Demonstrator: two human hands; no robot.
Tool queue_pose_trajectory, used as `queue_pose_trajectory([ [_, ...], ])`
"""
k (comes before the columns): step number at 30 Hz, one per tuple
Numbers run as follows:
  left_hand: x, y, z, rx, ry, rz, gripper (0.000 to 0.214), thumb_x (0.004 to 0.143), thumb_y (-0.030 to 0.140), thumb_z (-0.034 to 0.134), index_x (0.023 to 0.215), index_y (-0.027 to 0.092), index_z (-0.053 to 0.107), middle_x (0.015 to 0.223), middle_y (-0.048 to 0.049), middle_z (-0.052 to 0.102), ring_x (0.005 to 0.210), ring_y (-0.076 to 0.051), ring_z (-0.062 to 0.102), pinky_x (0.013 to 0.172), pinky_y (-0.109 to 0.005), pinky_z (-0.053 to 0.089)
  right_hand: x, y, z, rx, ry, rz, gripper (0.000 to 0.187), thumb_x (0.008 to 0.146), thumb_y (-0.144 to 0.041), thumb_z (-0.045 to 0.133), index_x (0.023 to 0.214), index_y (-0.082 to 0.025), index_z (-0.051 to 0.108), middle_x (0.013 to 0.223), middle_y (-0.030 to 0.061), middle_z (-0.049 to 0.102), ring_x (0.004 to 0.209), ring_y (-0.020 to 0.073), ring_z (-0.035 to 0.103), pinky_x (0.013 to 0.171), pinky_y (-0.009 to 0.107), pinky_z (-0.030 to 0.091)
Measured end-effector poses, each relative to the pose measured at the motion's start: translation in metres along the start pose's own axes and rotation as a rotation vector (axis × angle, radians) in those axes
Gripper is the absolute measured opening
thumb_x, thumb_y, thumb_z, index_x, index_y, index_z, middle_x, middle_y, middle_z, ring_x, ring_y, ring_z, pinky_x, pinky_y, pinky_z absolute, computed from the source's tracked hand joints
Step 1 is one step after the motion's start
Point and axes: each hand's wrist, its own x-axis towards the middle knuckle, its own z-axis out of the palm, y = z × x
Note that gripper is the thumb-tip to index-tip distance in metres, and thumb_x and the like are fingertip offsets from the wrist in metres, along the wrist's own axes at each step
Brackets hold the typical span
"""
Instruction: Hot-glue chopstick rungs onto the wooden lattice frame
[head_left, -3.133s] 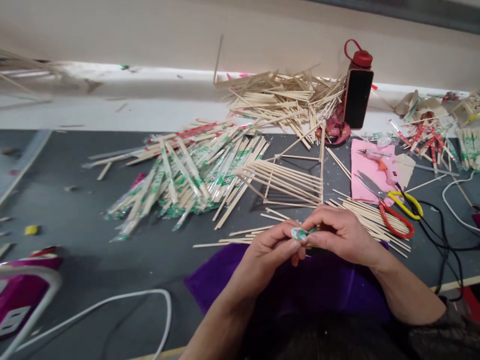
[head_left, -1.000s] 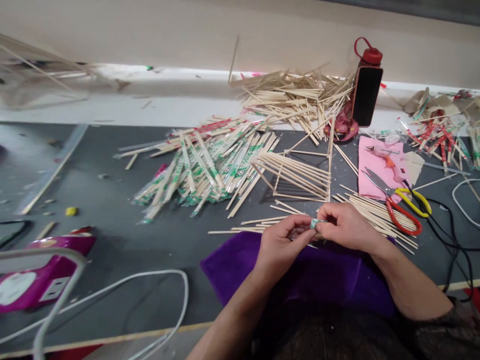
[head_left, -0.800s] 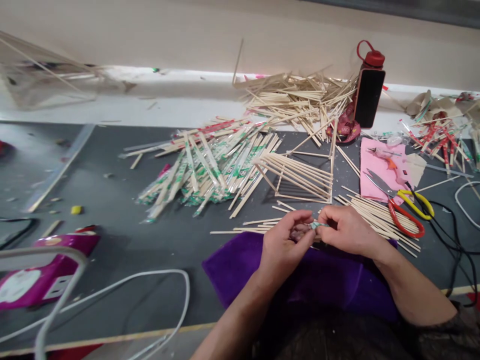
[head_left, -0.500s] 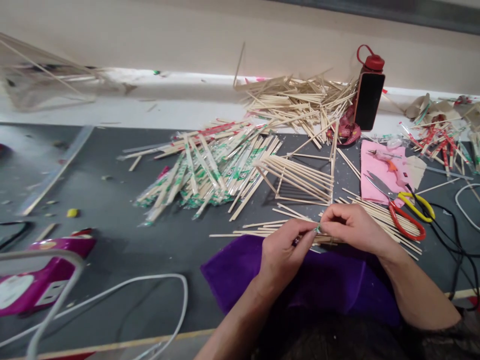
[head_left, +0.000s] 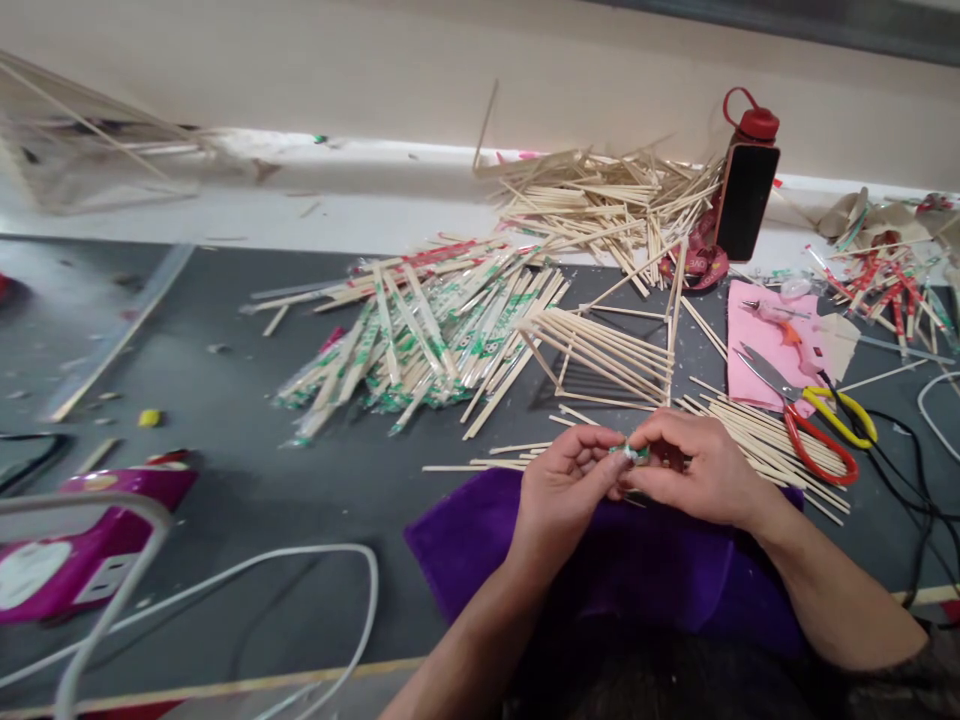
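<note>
Left hand (head_left: 555, 492) and right hand (head_left: 711, 472): fingers pinched around one small green-and-white scrap (head_left: 634, 454). A stick frame (head_left: 609, 348) rests beyond, on the surface (head_left: 300, 480).

Red-capped bottle (head_left: 759, 124) behind dark-screened phone (head_left: 747, 202), yellow block (head_left: 150, 417), white cable (head_left: 334, 548)

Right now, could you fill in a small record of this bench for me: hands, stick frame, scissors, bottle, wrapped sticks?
Left hand: pinching a small green-and-white piece
Right hand: holding the same piece
Stick frame: on the dark tabletop, just beyond the hands
Scissors: lying partly over the pink cloth and partly over loose sticks
Bottle: red cap, dark slab in front
Wrapped sticks: heaped left of the frame
</note>
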Motion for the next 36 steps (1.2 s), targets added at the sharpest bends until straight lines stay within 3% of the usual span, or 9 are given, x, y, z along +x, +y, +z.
queue_pose_trajectory([
  [4,0.001,0.000,0.000,-0.022,-0.005,-0.010,0.027,0.065,0.023,0.078,0.083,0.014,0.061,0.057,0.0033,0.066,0.050,-0.009,0.062,0.049,-0.016,0.049,-0.001,0.005,0.005,-0.091,0.074,-0.155,0.011,0.086,-0.012,0.054,0.080,-0.018,0.060,0.075,0.0023,0.064,0.072,0.0120,0.060,0.066,0.023,0.047],
  [8,0.002,0.001,-0.001,-0.035,-0.029,-0.056,0.030,0.064,0.024,0.079,0.085,0.013,0.061,0.054,0.0026,0.065,0.050,-0.010,0.062,0.047,-0.016,0.048,-0.003,0.006,0.008,-0.234,0.121,-0.278,0.013,0.086,-0.009,0.051,0.081,-0.019,0.059,0.076,0.0037,0.065,0.073,0.0135,0.061,0.065,0.024,0.048],
  [16,0.004,0.006,-0.001,-0.032,-0.053,-0.130,0.026,0.062,0.026,0.076,0.080,0.013,0.062,0.047,0.0015,0.063,0.043,-0.010,0.056,0.042,-0.017,0.043,-0.005,0.002,0.008,-0.353,0.158,-0.384,0.010,0.088,-0.012,0.050,0.089,-0.018,0.059,0.082,0.0064,0.068,0.074,0.0149,0.063,0.064,0.026,0.050],
  [24,-0.002,0.007,0.001,0.063,-0.059,-0.069,0.015,0.062,0.021,0.072,0.069,0.015,0.060,0.047,0.0071,0.052,0.040,-0.004,0.042,0.041,-0.016,0.031,-0.007,0.005,0.015,-0.330,0.192,-0.194,0.012,0.082,-0.010,0.050,0.077,-0.019,0.056,0.072,0.0028,0.063,0.069,0.0136,0.061,0.061,0.024,0.046],
  [32,0.003,0.008,-0.006,-0.195,-0.300,-0.337,0.026,0.062,0.031,0.077,0.072,0.015,0.059,0.041,0.0094,0.041,0.035,-0.002,0.023,0.038,-0.017,0.012,-0.004,-0.002,0.012,-0.265,0.204,-0.103,0.012,0.082,-0.011,0.054,0.074,-0.018,0.060,0.068,-0.0008,0.063,0.060,0.0096,0.056,0.056,0.021,0.041],
  [36,0.003,0.007,-0.005,-0.152,-0.263,-0.340,0.028,0.062,0.033,0.078,0.075,0.015,0.062,0.041,0.0083,0.044,0.035,-0.002,0.024,0.038,-0.018,0.010,-0.004,-0.001,0.009,-0.173,0.203,-0.016,0.013,0.079,-0.010,0.055,0.072,-0.019,0.061,0.066,-0.0018,0.064,0.058,0.0097,0.056,0.057,0.021,0.042],
])
